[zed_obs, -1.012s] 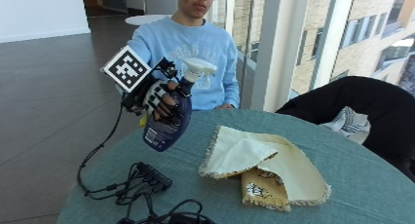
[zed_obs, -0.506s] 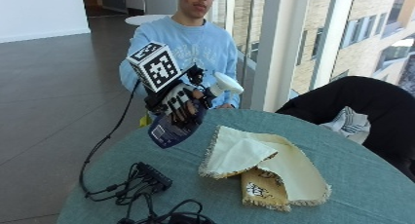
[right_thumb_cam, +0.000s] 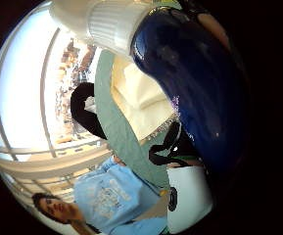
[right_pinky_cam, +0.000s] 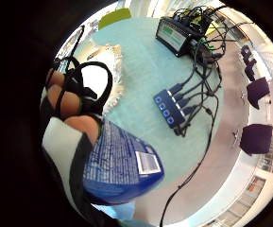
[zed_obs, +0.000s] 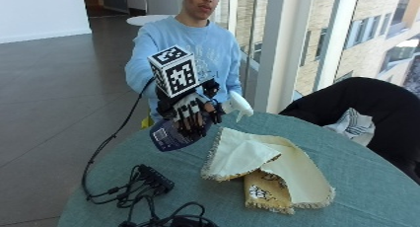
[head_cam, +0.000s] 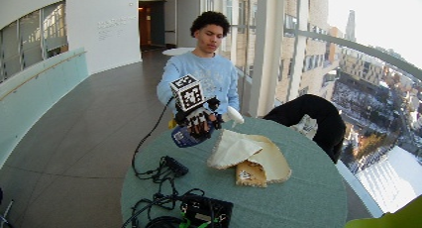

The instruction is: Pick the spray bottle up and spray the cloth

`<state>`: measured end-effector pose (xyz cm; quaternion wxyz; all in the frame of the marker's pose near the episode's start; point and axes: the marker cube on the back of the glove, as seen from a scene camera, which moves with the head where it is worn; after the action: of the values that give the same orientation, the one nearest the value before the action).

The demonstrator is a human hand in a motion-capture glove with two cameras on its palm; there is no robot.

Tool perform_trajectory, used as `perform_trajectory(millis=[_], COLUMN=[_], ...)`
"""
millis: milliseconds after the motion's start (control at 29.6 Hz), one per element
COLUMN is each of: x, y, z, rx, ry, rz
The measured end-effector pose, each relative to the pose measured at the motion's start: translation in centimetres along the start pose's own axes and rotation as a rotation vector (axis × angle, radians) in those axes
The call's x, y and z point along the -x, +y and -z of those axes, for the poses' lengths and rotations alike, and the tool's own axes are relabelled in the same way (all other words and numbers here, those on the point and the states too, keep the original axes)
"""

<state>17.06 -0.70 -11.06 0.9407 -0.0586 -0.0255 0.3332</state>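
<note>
While the cream cloth [zed_obs: 265, 170] lay folded on the green table [zed_obs: 367, 187], the gloved right hand [zed_obs: 190, 113] gripped the blue spray bottle [zed_obs: 174, 133] above the table, at the cloth's ten o'clock, its white nozzle [zed_obs: 237, 104] toward the cloth.

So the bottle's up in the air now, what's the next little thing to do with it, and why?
Probably squeeze the trigger, perhaps after tipping the nozzle a touch lower. The gloved right hand holds the blue spray bottle off the table, tilted, with its white spray head pointing toward the cream cloth, which lies just below and beyond it. Nothing stands between nozzle and cloth.
</note>
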Motion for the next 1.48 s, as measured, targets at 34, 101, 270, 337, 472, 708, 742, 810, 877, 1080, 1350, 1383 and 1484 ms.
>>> perform_trajectory(millis=[34, 101, 270, 337, 472, 708, 742, 810, 877, 1080, 1350, 1383, 1484], x=[0.0, -0.1, -0.1, -0.1, -0.3, 0.0, 0.1, 0.2, 0.3, 0.3, 0.8, 0.8, 0.9], y=[0.0, 0.1, 0.1, 0.2, 0.0, 0.1, 0.1, 0.1, -0.1, -0.4, -0.3, -0.3, -0.5], z=[0.0, -0.1, -0.3, -0.4, -0.2, -0.7, -0.8, -1.0, -1.1, -1.1, -1.2, -1.1, -0.9], rx=[0.001, -0.001, -0.008, -0.009, 0.015, 0.01, 0.011, 0.017, 0.023, 0.037, 0.03, 0.032, 0.036], ry=[-0.001, -0.004, -0.009, -0.009, -0.004, 0.015, 0.02, 0.03, 0.036, 0.032, 0.04, 0.04, 0.036], rz=[-0.001, -0.004, -0.005, -0.005, -0.012, -0.014, -0.012, -0.008, -0.009, -0.031, -0.035, -0.035, -0.029])
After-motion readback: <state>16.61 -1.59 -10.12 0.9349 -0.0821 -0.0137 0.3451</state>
